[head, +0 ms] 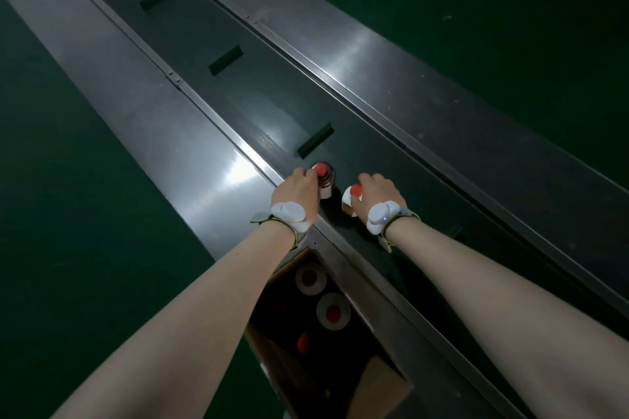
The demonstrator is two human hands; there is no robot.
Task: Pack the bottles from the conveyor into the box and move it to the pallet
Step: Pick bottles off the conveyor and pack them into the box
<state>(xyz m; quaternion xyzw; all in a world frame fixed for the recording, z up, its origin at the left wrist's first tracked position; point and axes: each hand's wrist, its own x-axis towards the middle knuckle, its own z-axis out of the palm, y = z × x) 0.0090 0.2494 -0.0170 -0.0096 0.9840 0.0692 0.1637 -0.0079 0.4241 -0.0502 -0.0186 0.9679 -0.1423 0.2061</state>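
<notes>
Here both hands are reaching out over the conveyor [279, 105], each one closing on a bottle. The left hand [297, 189] is gripping the dark bottle [327, 180] just under its red cap, and the fingers are wrapping around the neck. The right hand [376, 190] is clamping on the white bottle [350, 197], with the thumb lying beside its red cap. The two bottles are standing upright on the dark belt, near each other but not touching. Each wrist is wearing a white device on a strap. Below the arms, the open cardboard box [272, 360] is sitting just beside the near metal rail of the conveyor. Inside it, packed bottles [333, 311] with red caps are standing upright. A green floor [68, 214] is lying on both sides.
</notes>
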